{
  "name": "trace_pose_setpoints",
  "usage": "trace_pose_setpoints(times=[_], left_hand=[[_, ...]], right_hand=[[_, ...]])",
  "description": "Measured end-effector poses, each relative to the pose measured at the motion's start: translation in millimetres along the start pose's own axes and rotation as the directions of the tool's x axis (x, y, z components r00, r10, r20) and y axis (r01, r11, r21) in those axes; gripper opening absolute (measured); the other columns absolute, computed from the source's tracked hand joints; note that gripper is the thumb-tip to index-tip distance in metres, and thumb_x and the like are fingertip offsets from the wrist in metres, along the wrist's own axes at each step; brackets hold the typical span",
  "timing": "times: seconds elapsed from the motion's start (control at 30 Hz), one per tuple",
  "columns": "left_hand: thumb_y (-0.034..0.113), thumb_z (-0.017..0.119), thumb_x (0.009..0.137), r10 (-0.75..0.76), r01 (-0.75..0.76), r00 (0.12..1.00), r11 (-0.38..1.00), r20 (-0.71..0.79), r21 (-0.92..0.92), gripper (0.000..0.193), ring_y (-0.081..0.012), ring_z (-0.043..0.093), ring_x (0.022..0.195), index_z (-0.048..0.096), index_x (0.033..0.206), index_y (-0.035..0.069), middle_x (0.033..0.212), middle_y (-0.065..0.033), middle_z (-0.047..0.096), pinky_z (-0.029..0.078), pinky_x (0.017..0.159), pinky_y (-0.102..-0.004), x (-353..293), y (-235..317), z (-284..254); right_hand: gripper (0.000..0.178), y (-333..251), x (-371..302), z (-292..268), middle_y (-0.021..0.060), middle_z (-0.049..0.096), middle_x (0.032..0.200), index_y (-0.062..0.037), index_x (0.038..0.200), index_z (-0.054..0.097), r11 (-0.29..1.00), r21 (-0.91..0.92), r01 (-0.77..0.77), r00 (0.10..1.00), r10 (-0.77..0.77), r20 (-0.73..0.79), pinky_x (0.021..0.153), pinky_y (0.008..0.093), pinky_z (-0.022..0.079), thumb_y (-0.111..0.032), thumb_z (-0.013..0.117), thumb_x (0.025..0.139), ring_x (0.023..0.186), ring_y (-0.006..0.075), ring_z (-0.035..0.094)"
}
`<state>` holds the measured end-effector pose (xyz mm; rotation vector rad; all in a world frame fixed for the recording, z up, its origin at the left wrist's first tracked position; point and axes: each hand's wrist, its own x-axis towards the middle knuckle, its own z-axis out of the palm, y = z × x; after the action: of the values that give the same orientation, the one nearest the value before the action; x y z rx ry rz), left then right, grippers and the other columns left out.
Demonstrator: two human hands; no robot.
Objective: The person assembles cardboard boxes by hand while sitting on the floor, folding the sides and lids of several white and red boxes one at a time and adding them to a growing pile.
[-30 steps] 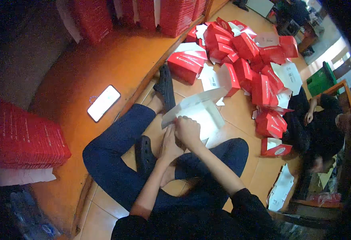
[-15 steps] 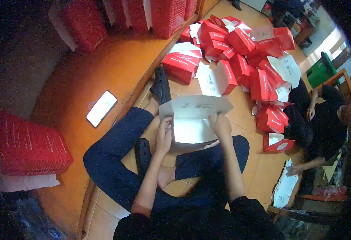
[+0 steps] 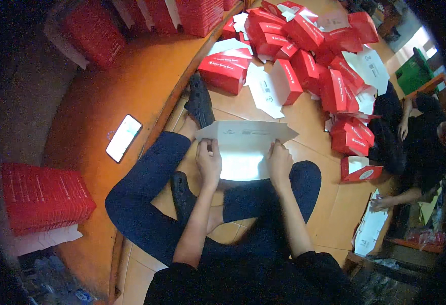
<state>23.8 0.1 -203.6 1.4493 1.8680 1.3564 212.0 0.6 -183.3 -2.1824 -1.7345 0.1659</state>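
Note:
Over my crossed legs I hold a folding cardboard box (image 3: 241, 158) with its white inside facing up. Its far flap stands raised, with pointed tabs at both ends. My left hand (image 3: 209, 163) grips the left side, fingers curled at the fold below the flap. At the right side, my right hand (image 3: 280, 161) pinches the matching corner. The outer face of the box is hidden from above.
Ahead lies a heap of red folded boxes (image 3: 312, 76). A phone (image 3: 124, 138) rests on the orange ledge (image 3: 85, 114), near a stack of red flat cartons (image 3: 45, 198). At right, another person's hand (image 3: 383, 203) touches a white carton blank (image 3: 370, 231). A green bin (image 3: 414, 72) stands beyond.
Both hands have shifted up along the box's sides to the fold. The box now looks flatter, its far flap lower and wider. The view has moved slightly.

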Motion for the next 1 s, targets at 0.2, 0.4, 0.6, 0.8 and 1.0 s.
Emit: trace_pose_setpoints(times=[0.2, 0.4, 0.6, 0.8, 1.0], left_hand=[[0.014, 0.055, 0.088, 0.03, -0.03, 1.0, 1.0, 0.001, -0.005, 0.017, -0.0226, 0.057, 0.072, 0.055, 0.09, -0.003, 0.083, -0.0147, 0.055, 0.046, 0.056, -0.0315, -0.2, -3.6, -1.8], [0.012, 0.059, 0.086, -0.016, 0.016, 1.0, 0.996, 0.004, -0.087, 0.016, -0.0199, 0.056, 0.065, 0.055, 0.086, -0.003, 0.079, -0.0123, 0.055, 0.046, 0.056, -0.0302, -1.5, -4.0, -0.7], [0.011, 0.06, 0.084, -0.091, 0.091, 0.996, 0.991, 0.013, -0.094, 0.013, -0.0183, 0.056, 0.065, 0.056, 0.083, -0.001, 0.076, -0.0095, 0.054, 0.045, 0.056, -0.0277, -1.1, -1.6, 4.4], [0.013, 0.062, 0.084, -0.203, 0.22, 0.975, 0.914, 0.084, -0.342, 0.014, -0.0121, 0.055, 0.067, 0.057, 0.084, 0.0, 0.081, -0.0066, 0.058, 0.044, 0.057, -0.025, -5.4, -24.5, 8.1], [0.018, 0.06, 0.087, -0.282, 0.278, 0.959, 0.913, 0.03, -0.3, 0.019, -0.0119, 0.053, 0.073, 0.054, 0.095, 0.0, 0.083, -0.0051, 0.057, 0.044, 0.064, -0.0263, -20.3, -21.4, -14.5]], right_hand=[[0.015, 6.3, -0.7, 9.9, 0.0216, 0.063, 0.081, -0.0003, 0.089, 0.059, 0.998, 0.056, 0.006, 0.999, -0.004, -0.043, 0.056, 0.046, 0.052, -0.013, 0.053, 0.082, 0.066, 0.038, 0.064], [0.019, 4.5, 2.5, 7.8, 0.0213, 0.062, 0.082, 0.0004, 0.094, 0.059, 0.997, 0.075, -0.008, 1.0, 0.007, 0.011, 0.058, 0.0463, 0.051, -0.014, 0.052, 0.084, 0.067, 0.0378, 0.063], [0.023, 20.7, 4.7, 2.5, 0.023, 0.061, 0.085, 0.0005, 0.1, 0.058, 0.994, 0.097, 0.047, 0.997, -0.053, 0.057, 0.061, 0.0468, 0.051, -0.018, 0.051, 0.087, 0.073, 0.0392, 0.062], [0.042, 81.3, 29.8, -63.1, 0.0195, 0.064, 0.078, -0.0008, 0.093, 0.061, 0.922, 0.364, -0.134, 0.881, -0.058, 0.47, 0.069, 0.0408, 0.048, -0.033, 0.034, 0.096, 0.073, 0.029, 0.063], [0.021, 64.4, 151.1, -12.1, 0.0135, 0.057, 0.081, -0.002, 0.096, 0.054, 0.654, -0.234, 0.719, 0.637, -0.756, -0.154, 0.067, 0.0417, 0.044, -0.01, 0.058, 0.077, 0.079, 0.0296, 0.056]])
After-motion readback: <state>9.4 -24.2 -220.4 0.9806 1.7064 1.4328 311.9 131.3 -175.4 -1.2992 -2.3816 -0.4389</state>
